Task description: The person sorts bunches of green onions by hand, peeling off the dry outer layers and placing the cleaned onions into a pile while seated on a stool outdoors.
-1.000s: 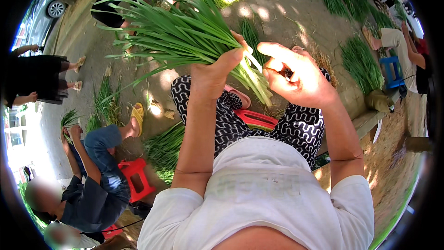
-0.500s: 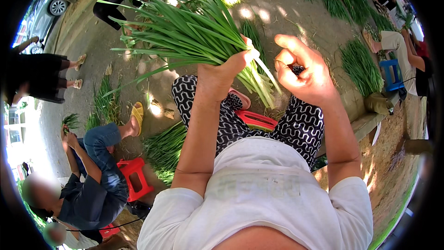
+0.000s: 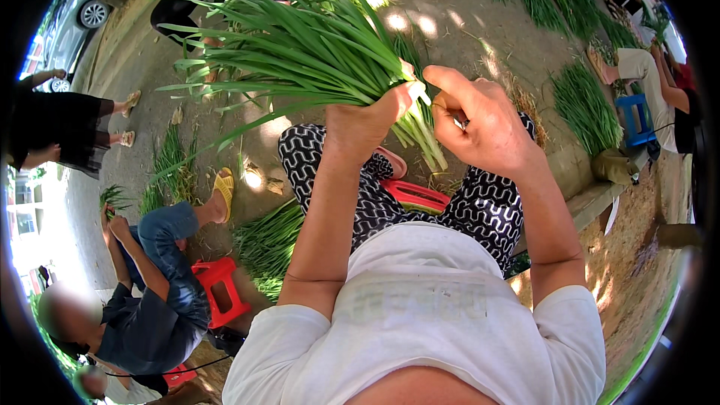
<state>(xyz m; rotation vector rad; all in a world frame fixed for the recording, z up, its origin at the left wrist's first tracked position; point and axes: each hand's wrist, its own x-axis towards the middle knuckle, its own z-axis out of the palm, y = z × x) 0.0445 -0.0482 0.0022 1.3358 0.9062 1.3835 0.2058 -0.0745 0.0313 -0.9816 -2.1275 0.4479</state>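
Observation:
My left hand (image 3: pixel 367 116) grips a thick bunch of green onions (image 3: pixel 300 52) near its white root ends, the long leaves fanning out to the upper left. My right hand (image 3: pixel 480 124) is curled close beside those root ends, fingers bent around a small dark object that is mostly hidden. A few stalks (image 3: pixel 424 139) hang down between both hands. Below them are my knees in black-and-white patterned trousers (image 3: pixel 480 210).
Another person (image 3: pixel 142 307) in blue sits on a red stool (image 3: pixel 217 289) at lower left. More green onion bundles (image 3: pixel 581 105) lie on the dirt ground. Other people sit at the top and right; one stands at left. A blue stool (image 3: pixel 634 116) is far right.
My left hand has tilted the bunch so the leaves point further up and left. My right hand has closed from spread fingers into a curl beside the root ends.

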